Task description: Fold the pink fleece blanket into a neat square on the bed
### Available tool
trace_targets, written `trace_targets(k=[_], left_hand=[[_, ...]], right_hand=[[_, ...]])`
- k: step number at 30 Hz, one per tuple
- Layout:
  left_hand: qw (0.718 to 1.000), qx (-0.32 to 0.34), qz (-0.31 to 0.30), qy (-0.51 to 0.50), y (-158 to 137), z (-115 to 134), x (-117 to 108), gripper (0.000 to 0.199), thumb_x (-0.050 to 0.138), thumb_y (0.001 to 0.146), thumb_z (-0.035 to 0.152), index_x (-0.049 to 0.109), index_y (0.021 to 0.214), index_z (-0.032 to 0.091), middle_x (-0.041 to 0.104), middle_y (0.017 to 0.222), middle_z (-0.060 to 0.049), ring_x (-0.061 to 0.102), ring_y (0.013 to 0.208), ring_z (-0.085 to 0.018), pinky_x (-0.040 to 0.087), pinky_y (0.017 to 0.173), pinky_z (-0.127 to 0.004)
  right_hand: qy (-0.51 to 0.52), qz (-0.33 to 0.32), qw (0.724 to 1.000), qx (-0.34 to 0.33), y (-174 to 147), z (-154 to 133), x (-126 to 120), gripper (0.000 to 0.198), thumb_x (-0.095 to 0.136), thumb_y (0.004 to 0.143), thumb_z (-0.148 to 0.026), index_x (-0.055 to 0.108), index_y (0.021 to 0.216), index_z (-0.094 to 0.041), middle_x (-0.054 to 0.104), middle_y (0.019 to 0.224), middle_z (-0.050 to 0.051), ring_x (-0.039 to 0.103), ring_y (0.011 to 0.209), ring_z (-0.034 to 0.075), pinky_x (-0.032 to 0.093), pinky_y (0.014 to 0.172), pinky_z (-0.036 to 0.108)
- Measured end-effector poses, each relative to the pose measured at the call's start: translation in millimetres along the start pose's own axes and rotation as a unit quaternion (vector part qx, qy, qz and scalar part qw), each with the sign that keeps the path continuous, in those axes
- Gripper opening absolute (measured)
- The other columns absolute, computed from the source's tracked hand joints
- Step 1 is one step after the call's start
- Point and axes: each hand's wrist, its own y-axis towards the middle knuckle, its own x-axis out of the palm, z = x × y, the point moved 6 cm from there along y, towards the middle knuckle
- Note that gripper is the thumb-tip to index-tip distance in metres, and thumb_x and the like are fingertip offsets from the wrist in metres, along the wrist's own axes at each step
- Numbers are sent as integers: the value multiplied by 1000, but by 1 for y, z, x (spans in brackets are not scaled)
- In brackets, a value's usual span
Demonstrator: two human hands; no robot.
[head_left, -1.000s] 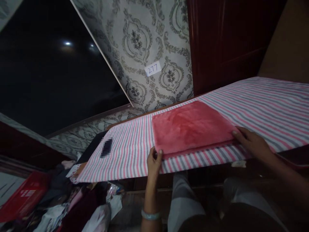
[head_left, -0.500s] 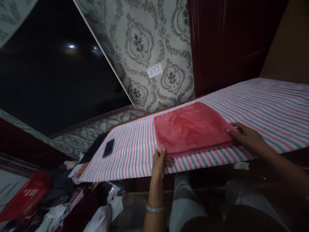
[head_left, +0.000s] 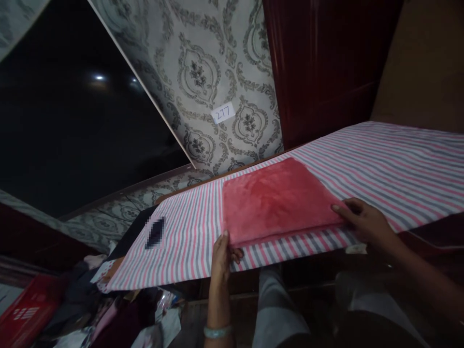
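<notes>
Folded red cloth (head_left: 275, 198) lies flat on the striped sheet (head_left: 391, 174), straight ahead of the person and just beyond both hands. Its long axis runs side to side, right end angled slightly away; near edge faces the body. Left hand (head_left: 220, 256) is at the near left corner: thumb against the corner, fingers loosely curled, a couple of tips showing in front of the near edge. Right hand (head_left: 366, 222) is at the near right corner, half closed, thumb laid on top, fingers bent beside it (undersides hidden from where I stand). Can't tell if either one actually pinches the fabric. Both touch, so neither is nearer; the cloth's full length sits between them. Dark blurred patch (head_left: 155, 233) on the sheet, well left of the cloth.
</notes>
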Motion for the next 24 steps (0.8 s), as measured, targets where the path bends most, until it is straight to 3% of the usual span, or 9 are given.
trace_targets(k=[6, 10, 24], left_hand=[[1000, 13, 23, 8, -2, 3, 0, 72, 80, 50, 82, 57, 76, 19, 60, 42, -1, 52, 33, -13, 34, 35, -19], [998, 36, 56, 0, -2, 1, -3, 70, 83, 47, 80, 56, 70, 19, 57, 39, 1, 47, 30, -10, 32, 33, -19], [998, 25, 53, -34, -5, 0, -4, 69, 84, 50, 78, 53, 74, 21, 57, 41, 2, 52, 34, -13, 34, 35, -19]], right_hand=[[-47, -50, 998, 0, 2, -5, 3, 61, 63, 65, -80, 62, 73, -20, 51, 58, 1, 43, 55, 15, 33, 52, 30], [-45, -22, 998, -30, 7, -1, -1, 68, 54, 64, -91, 51, 60, -22, 42, 54, -2, 37, 52, 12, 32, 51, 29], [-15, 8, 999, -27, 8, 6, -3, 70, 59, 59, -91, 57, 60, -21, 49, 56, 1, 42, 55, 15, 35, 53, 30]])
